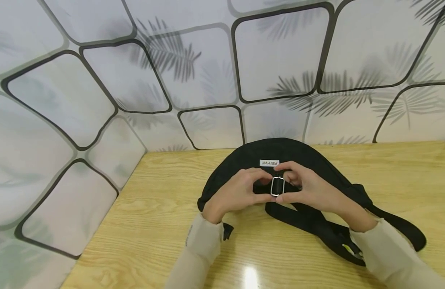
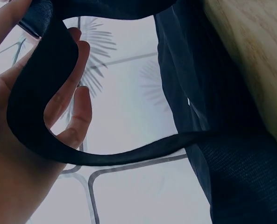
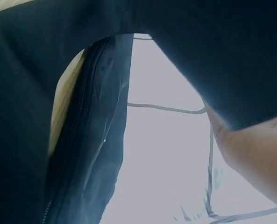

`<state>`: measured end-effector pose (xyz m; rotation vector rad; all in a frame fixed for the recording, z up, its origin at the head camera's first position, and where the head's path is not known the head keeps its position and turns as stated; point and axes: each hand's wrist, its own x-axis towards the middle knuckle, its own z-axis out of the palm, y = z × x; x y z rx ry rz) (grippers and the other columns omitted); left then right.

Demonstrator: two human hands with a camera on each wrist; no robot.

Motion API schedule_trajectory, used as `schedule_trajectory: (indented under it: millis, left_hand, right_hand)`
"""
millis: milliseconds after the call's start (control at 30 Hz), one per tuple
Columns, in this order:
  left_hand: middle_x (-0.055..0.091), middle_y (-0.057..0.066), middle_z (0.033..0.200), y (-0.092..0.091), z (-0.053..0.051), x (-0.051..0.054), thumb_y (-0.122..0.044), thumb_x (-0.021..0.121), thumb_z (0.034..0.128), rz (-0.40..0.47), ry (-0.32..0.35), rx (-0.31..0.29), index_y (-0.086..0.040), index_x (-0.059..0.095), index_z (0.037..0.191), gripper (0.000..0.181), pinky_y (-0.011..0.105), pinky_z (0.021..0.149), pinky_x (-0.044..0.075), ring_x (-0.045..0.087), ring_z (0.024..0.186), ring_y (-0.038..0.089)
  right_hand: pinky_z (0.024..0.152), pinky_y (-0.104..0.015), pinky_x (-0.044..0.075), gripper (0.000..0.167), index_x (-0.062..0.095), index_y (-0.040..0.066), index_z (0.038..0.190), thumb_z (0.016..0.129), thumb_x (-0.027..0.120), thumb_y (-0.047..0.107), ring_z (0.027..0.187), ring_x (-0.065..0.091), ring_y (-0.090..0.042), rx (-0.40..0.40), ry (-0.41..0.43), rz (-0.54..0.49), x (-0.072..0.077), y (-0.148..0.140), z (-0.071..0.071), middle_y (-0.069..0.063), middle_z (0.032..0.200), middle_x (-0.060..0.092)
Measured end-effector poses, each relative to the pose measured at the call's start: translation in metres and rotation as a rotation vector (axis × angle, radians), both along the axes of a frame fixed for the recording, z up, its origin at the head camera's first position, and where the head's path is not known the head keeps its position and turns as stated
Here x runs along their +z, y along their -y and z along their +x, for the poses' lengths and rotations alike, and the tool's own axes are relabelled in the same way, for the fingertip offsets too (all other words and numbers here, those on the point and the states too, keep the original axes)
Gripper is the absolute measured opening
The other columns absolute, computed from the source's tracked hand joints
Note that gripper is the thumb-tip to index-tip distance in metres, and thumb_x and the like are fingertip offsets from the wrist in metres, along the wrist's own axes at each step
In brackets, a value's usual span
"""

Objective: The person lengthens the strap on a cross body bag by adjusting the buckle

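A silver rectangular slide buckle on a black webbing strap is raised in front of a black, curved bag with a white label. My left hand pinches the buckle's left side between thumb and index finger. From the right, my right hand holds it with the thumb at its lower corner and other fingers bent. In the left wrist view the strap loops past the left palm and runs to the bag. Black webbing hides most of the right hand in the right wrist view.
The bag lies on a light wood-grain table close to a patterned wall. A wide black strap spreads toward the right forearm. A small black strap end shows beside the left sleeve.
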<state>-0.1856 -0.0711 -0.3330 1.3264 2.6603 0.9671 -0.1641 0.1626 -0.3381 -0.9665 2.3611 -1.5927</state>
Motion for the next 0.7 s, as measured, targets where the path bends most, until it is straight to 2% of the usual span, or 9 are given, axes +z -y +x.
schedule_trajectory:
  millis: [167,300,400,467,533,700]
  left_hand:
    - [0.070,0.007,0.111,0.002,-0.002,0.000,-0.018,0.084,0.0871,0.025,0.037,0.022,-0.003,0.070,0.117,0.037,0.023,0.089,0.049,0.064,0.101,0.016]
    - [0.070,0.006,0.110,0.004,-0.002,-0.001,-0.017,0.084,0.0868,0.054,0.068,0.018,-0.004,0.069,0.116,0.035,0.022,0.089,0.049,0.064,0.100,0.014]
    - [0.071,0.007,0.110,0.005,-0.002,-0.001,-0.015,0.083,0.0873,0.064,0.097,0.012,-0.004,0.067,0.115,0.034,0.023,0.089,0.049,0.065,0.100,0.016]
    - [0.071,0.008,0.110,0.005,-0.002,-0.001,-0.015,0.083,0.0879,0.069,0.120,0.005,-0.004,0.065,0.115,0.034,0.024,0.090,0.050,0.066,0.102,0.018]
    - [0.071,0.009,0.112,0.004,-0.002,-0.002,-0.015,0.082,0.0886,0.075,0.141,-0.008,-0.004,0.063,0.117,0.035,0.025,0.091,0.050,0.067,0.103,0.019]
    - [0.071,0.007,0.114,0.001,-0.001,-0.002,-0.016,0.082,0.0886,0.102,0.183,-0.037,-0.005,0.062,0.129,0.047,0.029,0.088,0.052,0.067,0.100,0.018]
  right_hand:
    - [0.072,-0.028,0.052,0.056,0.041,-0.015,0.135,0.094,0.073,0.004,0.080,0.065,-0.017,0.074,0.169,-0.035,0.001,-0.008,-0.006,-0.010,0.097,0.069]
    - [0.073,-0.025,0.052,0.037,0.050,-0.017,0.125,0.099,0.065,0.004,0.081,0.064,-0.013,0.137,0.252,-0.036,-0.001,-0.015,-0.011,-0.010,0.099,0.071]
    - [0.070,-0.025,0.046,0.018,0.061,-0.012,0.108,0.101,0.060,0.004,0.078,0.058,-0.011,0.141,0.238,-0.012,-0.002,-0.017,-0.013,0.000,0.087,0.066]
    - [0.067,-0.027,0.042,0.014,0.063,-0.008,0.099,0.102,0.059,0.004,0.075,0.053,-0.013,0.142,0.219,-0.006,-0.003,-0.018,-0.013,0.002,0.080,0.059]
    - [0.065,-0.030,0.041,0.014,0.063,-0.006,0.096,0.103,0.057,0.004,0.074,0.051,-0.015,0.149,0.201,-0.018,-0.003,-0.017,-0.013,0.003,0.077,0.054]
    - [0.065,-0.030,0.041,0.014,0.061,-0.007,0.096,0.104,0.055,0.003,0.073,0.051,-0.016,0.174,0.192,-0.047,-0.002,-0.016,-0.012,0.003,0.078,0.053]
